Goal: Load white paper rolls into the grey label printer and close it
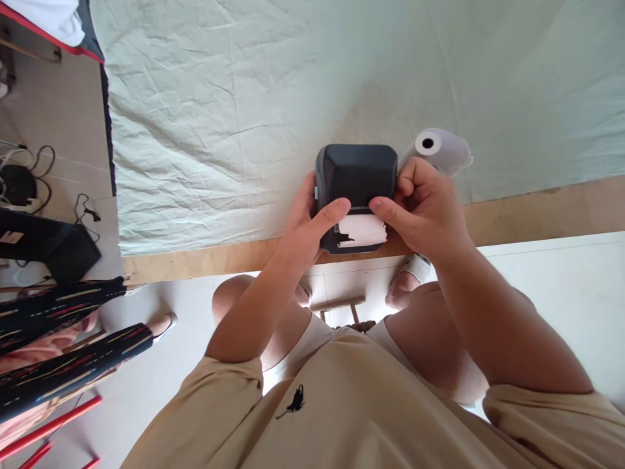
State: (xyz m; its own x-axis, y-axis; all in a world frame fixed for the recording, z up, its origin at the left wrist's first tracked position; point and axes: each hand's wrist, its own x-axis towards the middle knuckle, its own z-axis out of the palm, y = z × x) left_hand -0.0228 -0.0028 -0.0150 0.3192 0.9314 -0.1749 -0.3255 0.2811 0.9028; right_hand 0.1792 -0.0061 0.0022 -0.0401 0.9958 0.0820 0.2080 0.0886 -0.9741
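A black portable receipt printer [360, 170] with rounded corners is held just over the table's near edge. A torn white label [364, 232] covers part of its lower face. My left hand [312, 225] grips the printer's left side, thumb lying on the front. On the other side, my right hand [424, 205] has its thumb on the front and its fingers curled at the right edge. Just beyond my right hand lies a white paper roll [445, 148] with a dark core, loosely wrapped in clear plastic. The undersides of both hands' fingers are hidden.
A pale green cloth [219, 130] covers the table, leaving a bare wooden edge [547, 207] along the front. At the left are tangled cables [36, 169], a black device [49, 241], another person's patterned trousers [73, 361] and a red frame [53, 430].
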